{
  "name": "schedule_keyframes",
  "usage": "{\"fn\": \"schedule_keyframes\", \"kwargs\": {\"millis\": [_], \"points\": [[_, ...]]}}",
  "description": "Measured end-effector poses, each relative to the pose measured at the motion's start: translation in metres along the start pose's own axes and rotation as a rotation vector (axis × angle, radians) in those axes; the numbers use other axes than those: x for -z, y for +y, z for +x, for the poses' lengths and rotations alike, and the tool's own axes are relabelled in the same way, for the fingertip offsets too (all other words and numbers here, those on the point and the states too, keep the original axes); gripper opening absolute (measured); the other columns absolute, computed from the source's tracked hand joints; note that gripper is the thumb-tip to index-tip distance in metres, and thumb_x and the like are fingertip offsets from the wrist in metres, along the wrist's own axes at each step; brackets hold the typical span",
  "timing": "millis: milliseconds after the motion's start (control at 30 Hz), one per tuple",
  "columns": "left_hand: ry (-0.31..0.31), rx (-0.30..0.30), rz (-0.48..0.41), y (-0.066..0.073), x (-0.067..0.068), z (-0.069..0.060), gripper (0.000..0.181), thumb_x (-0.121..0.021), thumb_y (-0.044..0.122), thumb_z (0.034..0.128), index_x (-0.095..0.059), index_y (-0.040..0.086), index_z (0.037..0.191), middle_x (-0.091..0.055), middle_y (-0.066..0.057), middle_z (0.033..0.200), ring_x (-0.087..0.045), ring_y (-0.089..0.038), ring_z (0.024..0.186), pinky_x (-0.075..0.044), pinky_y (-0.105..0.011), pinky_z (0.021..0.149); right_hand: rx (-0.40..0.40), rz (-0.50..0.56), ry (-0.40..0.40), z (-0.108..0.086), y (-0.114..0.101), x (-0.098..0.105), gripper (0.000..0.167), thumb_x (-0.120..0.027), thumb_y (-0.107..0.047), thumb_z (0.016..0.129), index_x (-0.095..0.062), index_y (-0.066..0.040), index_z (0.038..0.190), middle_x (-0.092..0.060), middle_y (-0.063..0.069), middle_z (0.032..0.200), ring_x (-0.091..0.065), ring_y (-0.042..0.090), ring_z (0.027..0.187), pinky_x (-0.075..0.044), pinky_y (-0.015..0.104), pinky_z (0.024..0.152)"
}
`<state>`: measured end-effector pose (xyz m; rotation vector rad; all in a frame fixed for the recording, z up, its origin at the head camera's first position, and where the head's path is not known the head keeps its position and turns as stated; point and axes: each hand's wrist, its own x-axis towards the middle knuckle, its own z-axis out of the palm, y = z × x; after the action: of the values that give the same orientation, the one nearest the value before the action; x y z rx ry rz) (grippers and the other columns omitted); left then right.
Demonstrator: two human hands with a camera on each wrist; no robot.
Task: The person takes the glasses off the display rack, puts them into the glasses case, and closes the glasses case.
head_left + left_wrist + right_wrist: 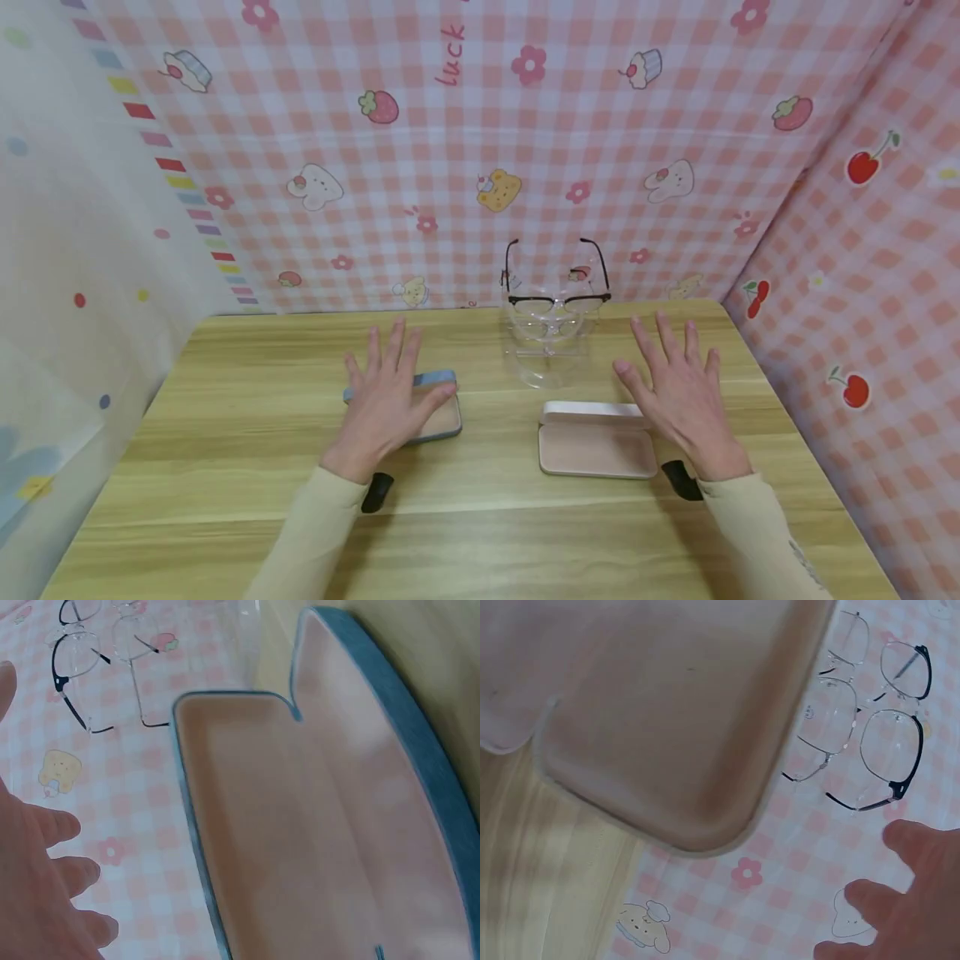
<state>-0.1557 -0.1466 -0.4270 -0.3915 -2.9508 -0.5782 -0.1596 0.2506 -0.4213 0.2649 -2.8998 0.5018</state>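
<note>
In the head view my left hand is spread with straight fingers over a blue glasses case, covering part of it; whether it touches cannot be told. That case lies open, its pale pink lining filling much of the left wrist view. My right hand, fingers spread, is at the right edge of a white glasses case, also open with a pinkish lining. Neither hand holds anything. Between and beyond the hands, a clear stand bears black-topped glasses above thin-rimmed glasses.
A wood-grain table carries everything. Behind it hangs a pink checked cloth with printed cartoons, and patterned cloths close off the left and right sides. Black wrist pieces sit under both wrists.
</note>
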Motion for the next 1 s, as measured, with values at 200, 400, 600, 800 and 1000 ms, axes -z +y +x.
{"fn": "schedule_keyframes", "kwargs": {"millis": [200,400,600,800,1000], "points": [[0.026,0.003,-0.053,0.01,0.004,0.008,0.097,-0.043,0.074,0.0985,-0.017,0.009,0.166,0.005,-0.01,0.173,0.012,-0.043,0.155,0.0,-0.083,0.111,0.016,0.041,0.04,0.005,-0.006,0.002,0.073,-0.033,-0.06,0.108,-0.023,-0.017,0.166,-0.011,0.017,0.172,0.0,0.05,0.155,-0.003,0.084,0.111],[0.048,-0.005,-0.143,0.022,0.008,0.02,0.096,-0.037,0.077,0.0984,-0.012,0.015,0.167,0.002,-0.008,0.173,0.007,-0.042,0.156,-0.004,-0.083,0.113,0.034,0.087,0.069,0.012,-0.009,0.004,0.07,-0.031,-0.056,0.109,-0.024,-0.016,0.166,-0.012,0.016,0.171,-0.004,0.051,0.154,-0.004,0.084,0.111],[0.058,-0.002,-0.309,0.031,0.008,0.03,0.092,-0.039,0.074,0.0998,-0.017,0.014,0.167,-0.003,-0.005,0.173,0.002,-0.037,0.157,-0.007,-0.077,0.117,0.033,0.176,0.076,0.02,-0.014,0.005,0.068,-0.026,-0.056,0.11,-0.022,-0.018,0.166,-0.013,0.013,0.172,-0.008,0.051,0.154,-0.007,0.085,0.111],[0.074,-0.009,-0.468,0.042,0.006,0.043,0.091,-0.039,0.074,0.0998,-0.022,0.014,0.166,-0.011,-0.007,0.173,-0.007,-0.033,0.158,-0.012,-0.066,0.123,0.046,0.282,0.063,0.03,-0.012,0.009,0.069,-0.025,-0.055,0.111,-0.023,-0.013,0.165,-0.017,0.017,0.17,-0.009,0.049,0.155,-0.01,0.084,0.111],[0.069,0.044,-0.625,0.053,0.005,0.056,0.083,-0.041,0.073,0.1002,-0.025,0.023,0.165,-0.023,-0.004,0.171,-0.022,-0.031,0.155,-0.021,-0.061,0.123,0.062,0.351,0.06,0.042,-0.01,0.013,0.067,-0.025,-0.053,0.111,-0.025,-0.012,0.165,-0.02,0.018,0.17,-0.01,0.047,0.155,-0.01,0.081,0.114]]}}
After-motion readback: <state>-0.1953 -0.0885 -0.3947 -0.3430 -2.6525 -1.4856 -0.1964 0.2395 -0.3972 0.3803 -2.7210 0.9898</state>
